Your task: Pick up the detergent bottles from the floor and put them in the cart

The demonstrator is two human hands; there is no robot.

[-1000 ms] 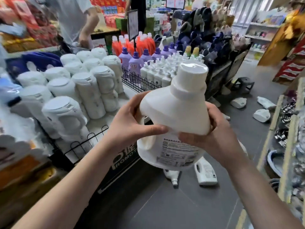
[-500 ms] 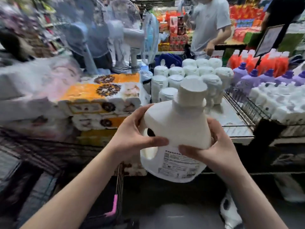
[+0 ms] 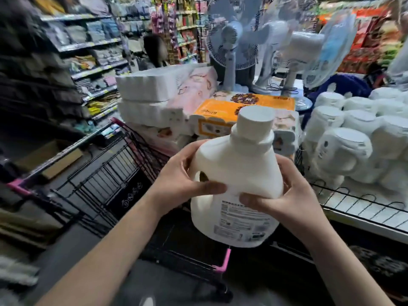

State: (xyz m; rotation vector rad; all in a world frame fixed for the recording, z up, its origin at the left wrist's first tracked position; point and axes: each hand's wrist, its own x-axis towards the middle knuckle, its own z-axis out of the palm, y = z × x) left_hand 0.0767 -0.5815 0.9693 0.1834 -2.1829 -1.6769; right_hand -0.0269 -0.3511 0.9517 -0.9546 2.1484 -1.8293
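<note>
A large white detergent bottle point(image 3: 242, 168) with a wide white cap and a printed back label is held upright in front of me. My left hand point(image 3: 183, 173) grips its handle side and my right hand point(image 3: 284, 195) wraps its right side and front. The bottle hangs above the near right corner of a black wire shopping cart point(image 3: 106, 173) with pink corner trim, which stands low at the left and centre. The cart's inside looks dark; I cannot tell what lies in it.
A wire-edged display shelf point(image 3: 362, 208) at the right carries several white detergent bottles point(image 3: 344, 151). Packs of tissue rolls point(image 3: 159, 100) are stacked beyond the cart. Standing fans point(image 3: 234, 45) rise behind them. Store shelving point(image 3: 88, 47) lines the left.
My view has swung left, from the floor aisle and display shelf toward the cart. The bottle stays in both hands and now hangs over the cart's corner.
</note>
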